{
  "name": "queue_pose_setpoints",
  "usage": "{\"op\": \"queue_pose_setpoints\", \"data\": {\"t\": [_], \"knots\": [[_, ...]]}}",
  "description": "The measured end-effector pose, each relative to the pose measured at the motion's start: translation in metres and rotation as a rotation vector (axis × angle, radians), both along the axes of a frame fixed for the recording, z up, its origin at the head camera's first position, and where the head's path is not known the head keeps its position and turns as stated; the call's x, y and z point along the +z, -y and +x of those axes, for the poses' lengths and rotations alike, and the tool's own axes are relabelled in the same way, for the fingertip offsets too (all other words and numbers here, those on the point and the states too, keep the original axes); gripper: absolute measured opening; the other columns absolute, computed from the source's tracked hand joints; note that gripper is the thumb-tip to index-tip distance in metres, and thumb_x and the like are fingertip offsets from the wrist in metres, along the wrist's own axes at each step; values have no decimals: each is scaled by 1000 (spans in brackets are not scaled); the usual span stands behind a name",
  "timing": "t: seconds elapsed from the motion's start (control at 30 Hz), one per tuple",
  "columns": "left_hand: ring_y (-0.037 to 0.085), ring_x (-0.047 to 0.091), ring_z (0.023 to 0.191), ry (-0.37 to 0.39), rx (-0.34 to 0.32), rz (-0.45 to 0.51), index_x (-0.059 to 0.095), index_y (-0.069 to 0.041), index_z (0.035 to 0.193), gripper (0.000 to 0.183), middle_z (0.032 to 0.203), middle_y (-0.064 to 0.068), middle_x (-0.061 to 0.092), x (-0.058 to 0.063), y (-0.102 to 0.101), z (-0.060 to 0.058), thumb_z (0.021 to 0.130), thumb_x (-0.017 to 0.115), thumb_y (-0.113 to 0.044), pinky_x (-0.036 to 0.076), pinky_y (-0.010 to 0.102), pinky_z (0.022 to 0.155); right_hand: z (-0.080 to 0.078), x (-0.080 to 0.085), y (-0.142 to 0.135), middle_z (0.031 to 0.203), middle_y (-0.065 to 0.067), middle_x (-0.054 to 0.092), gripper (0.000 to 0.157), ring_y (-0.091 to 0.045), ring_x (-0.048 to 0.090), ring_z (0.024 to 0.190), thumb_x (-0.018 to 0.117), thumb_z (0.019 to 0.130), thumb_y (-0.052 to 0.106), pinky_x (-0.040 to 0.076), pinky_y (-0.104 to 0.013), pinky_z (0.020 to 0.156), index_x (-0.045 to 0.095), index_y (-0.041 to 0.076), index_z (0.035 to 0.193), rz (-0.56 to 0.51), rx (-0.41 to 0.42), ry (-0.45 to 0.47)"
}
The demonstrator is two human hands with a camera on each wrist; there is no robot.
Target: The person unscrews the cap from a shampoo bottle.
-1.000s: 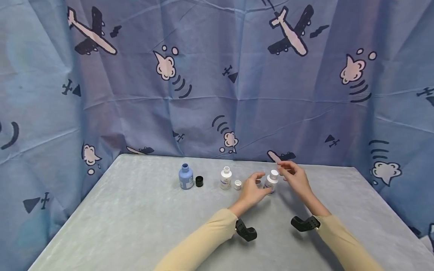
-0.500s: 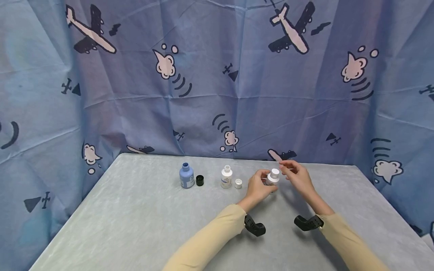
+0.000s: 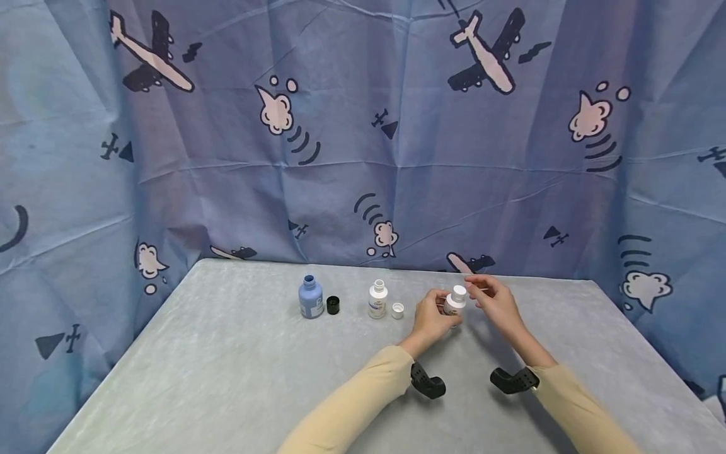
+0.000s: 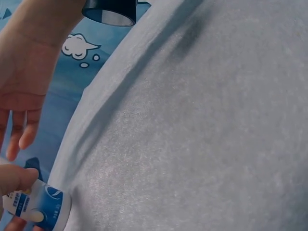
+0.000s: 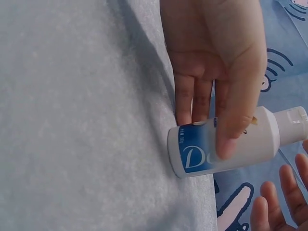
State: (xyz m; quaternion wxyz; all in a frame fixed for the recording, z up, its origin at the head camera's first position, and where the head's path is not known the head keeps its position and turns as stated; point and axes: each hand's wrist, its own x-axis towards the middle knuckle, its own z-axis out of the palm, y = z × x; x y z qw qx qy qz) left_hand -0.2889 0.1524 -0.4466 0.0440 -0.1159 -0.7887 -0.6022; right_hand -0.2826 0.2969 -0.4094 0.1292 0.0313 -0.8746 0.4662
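Observation:
My left hand point(image 3: 429, 320) grips a small white bottle point(image 3: 455, 304) with a white cap, thumb on the near side and fingers behind. In the right wrist view the left thumb point(image 5: 236, 127) presses on the bottle's blue-and-white label, and the cap point(image 5: 292, 124) points to the right. The bottle's base is right at the table surface. My right hand point(image 3: 499, 307) hovers just right of the cap with loosely bent fingers and nothing in them. Left of my hands stand an uncapped white bottle point(image 3: 377, 302) and an uncapped blue bottle point(image 3: 311, 299).
A white cap point(image 3: 397, 310) lies beside the uncapped white bottle, and a black cap point(image 3: 333, 305) beside the blue one. Everything stands on a pale grey table point(image 3: 227, 366). A blue curtain point(image 3: 340, 126) printed with planes hangs behind the table's far edge.
My left hand has moved right and its fingers have closed round the capped white bottle. My right hand stays almost in place beside the cap.

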Motion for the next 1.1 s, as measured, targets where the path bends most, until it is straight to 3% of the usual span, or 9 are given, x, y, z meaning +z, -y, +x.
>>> {"op": "queue_pose_setpoints", "data": {"t": [0.27, 0.43, 0.8, 0.9, 1.1], "knots": [[6, 61, 76, 9, 41, 22, 62, -6, 108, 45, 96, 7, 70, -6, 0, -1, 68, 83, -5, 48, 15, 69, 2, -4, 3, 111, -19, 60, 42, 7, 52, 79, 53, 98, 31, 50, -17, 67, 57, -2, 124, 5, -19, 11], [4, 58, 74, 17, 66, 48, 62, -9, 108, 45, 95, 5, 70, -4, 1, -2, 69, 84, -8, 47, 15, 69, 1, -4, 5, 109, -14, 61, 44, 4, 54, 80, 54, 97, 34, 50, -16, 66, 57, -1, 123, -21, -15, -11], [3, 58, 71, 15, 100, 35, 64, -15, 106, 43, 93, 2, 70, 2, 4, -3, 69, 85, -13, 45, 14, 65, 12, 13, 16, 109, -16, 60, 41, 7, 53, 85, 62, 93, 19, 49, -13, 72, 52, -3, 127, -29, 38, -71], [2, 57, 71, 9, 105, 25, 64, -16, 106, 43, 93, 1, 71, 4, 5, -2, 68, 85, -15, 45, 14, 64, 4, 2, 10, 111, -18, 61, 44, 7, 53, 86, 67, 90, 22, 46, -10, 74, 54, 0, 127, -14, 34, -93], [4, 60, 72, -27, 120, -20, 66, -17, 105, 44, 93, 2, 72, 8, 7, 0, 66, 87, -18, 44, 14, 63, 1, -2, 11, 106, -13, 61, 46, 5, 54, 84, 72, 87, 25, 46, -9, 73, 56, 0, 123, -9, 30, -115]]}}
